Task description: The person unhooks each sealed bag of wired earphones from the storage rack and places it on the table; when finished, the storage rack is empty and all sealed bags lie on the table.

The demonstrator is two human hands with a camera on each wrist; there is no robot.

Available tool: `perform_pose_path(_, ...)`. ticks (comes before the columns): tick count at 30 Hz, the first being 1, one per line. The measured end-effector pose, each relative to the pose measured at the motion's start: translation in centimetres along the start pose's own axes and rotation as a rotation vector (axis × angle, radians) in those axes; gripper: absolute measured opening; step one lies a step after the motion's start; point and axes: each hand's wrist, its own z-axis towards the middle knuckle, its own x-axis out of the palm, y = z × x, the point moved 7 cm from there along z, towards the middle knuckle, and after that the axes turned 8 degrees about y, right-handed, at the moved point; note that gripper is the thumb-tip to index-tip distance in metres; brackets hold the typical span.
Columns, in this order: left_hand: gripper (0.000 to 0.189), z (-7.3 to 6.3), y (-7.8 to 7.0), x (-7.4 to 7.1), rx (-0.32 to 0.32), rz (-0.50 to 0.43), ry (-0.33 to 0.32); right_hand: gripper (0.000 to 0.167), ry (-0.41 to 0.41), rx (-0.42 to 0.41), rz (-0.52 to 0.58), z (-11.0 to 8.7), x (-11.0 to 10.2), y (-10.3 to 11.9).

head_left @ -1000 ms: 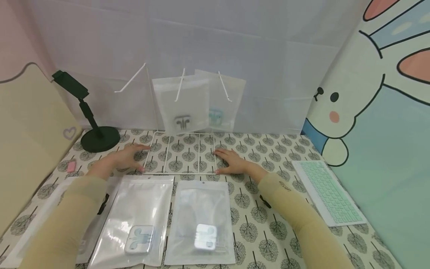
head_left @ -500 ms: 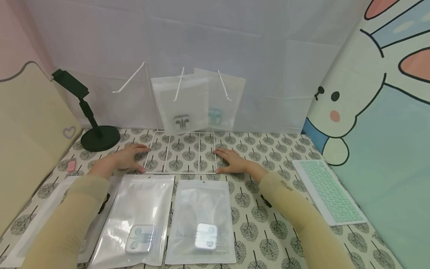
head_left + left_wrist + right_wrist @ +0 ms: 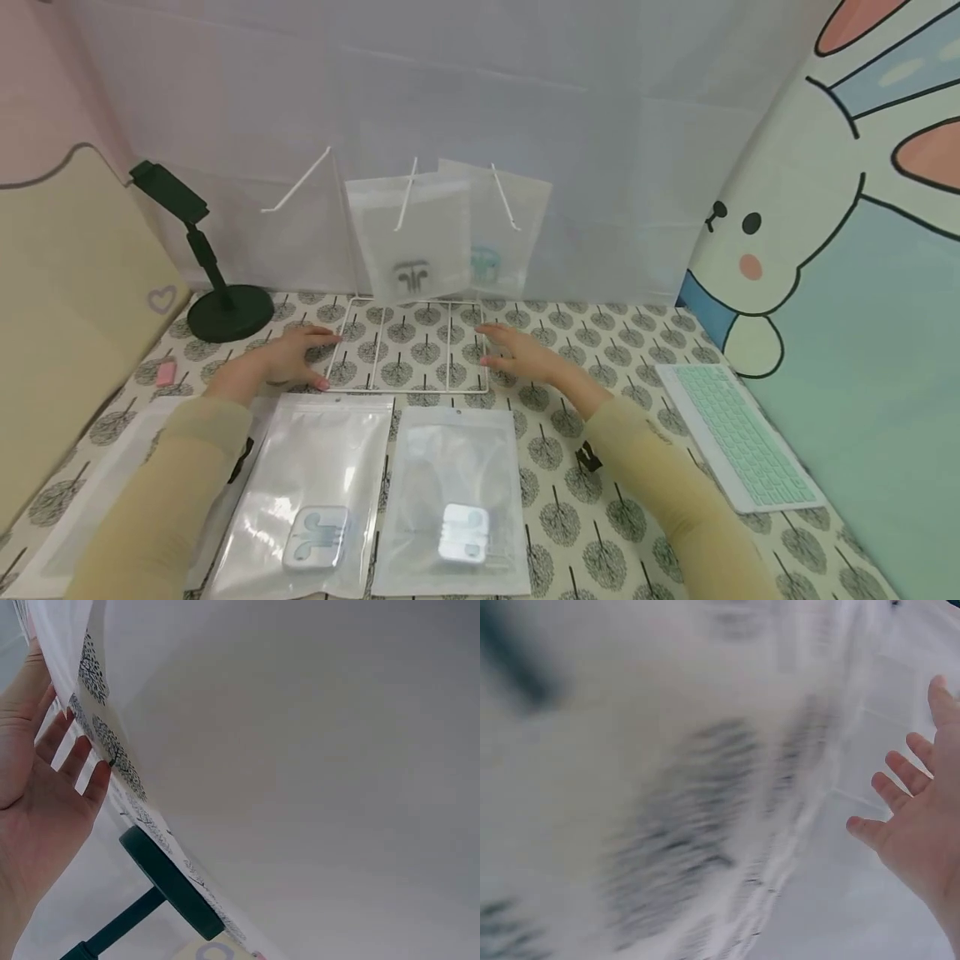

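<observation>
A white wire display rack (image 3: 412,391) stands at the back of the table, its base flat on the tree-patterned cloth. My left hand (image 3: 288,357) rests at the left side of the base, fingers extended and thumb near the front corner. In the left wrist view the left hand's fingers (image 3: 75,757) lie along the cloth. At the base's right side is my right hand (image 3: 525,354), its spread fingers (image 3: 889,791) apart from the cloth in the right wrist view. Two frosted zip bags, a front one (image 3: 412,225) and a rear one (image 3: 517,221), hang from the rack's hooks, with earphones inside.
Clear zip bags with boxed earphones, a middle one (image 3: 330,450) and a right one (image 3: 457,458), lie in front; another bag (image 3: 82,533) is partly under the left sleeve. A dark green stand (image 3: 228,315), pink eraser-like block (image 3: 166,373) and mint keyboard (image 3: 738,433) flank them.
My right hand has lifted slightly from the rack's right side, its thumb moving up from the front corner. The left hand stays at its side. The head view has shifted a little.
</observation>
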Motion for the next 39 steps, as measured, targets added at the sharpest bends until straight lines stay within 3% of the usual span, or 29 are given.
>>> perform_pose_path(9, 0.096, 0.2, 0.4, 0.1, -0.027, 0.013, 0.009, 0.064, -0.32, -0.017, 0.173, 0.8, -6.4, 1.7)
perform_pose_path(16, 0.096, 0.3, 0.1, 0.0, -0.027, -0.001, 0.011, 0.064, -0.486, -0.075, 0.31, 1.9, -9.7, 2.1)
perform_pose_path(23, 0.097, 0.2, 0.4, 0.1, -0.03, -0.006, 0.015, 0.064, -0.54, -0.079, 0.449, 3.6, -11.4, 2.5)
perform_pose_path(30, 0.097, 0.3, 0.5, 0.3, -0.037, -0.004, 0.024, 0.062, -0.584, -0.091, 0.558, 3.5, -12.5, 4.8)
perform_pose_path(39, 0.097, 0.4, 0.0, 0.5, -0.039, -0.01, 0.028, 0.058, -0.632, -0.057, 0.707, 4.9, -11.9, 3.4)
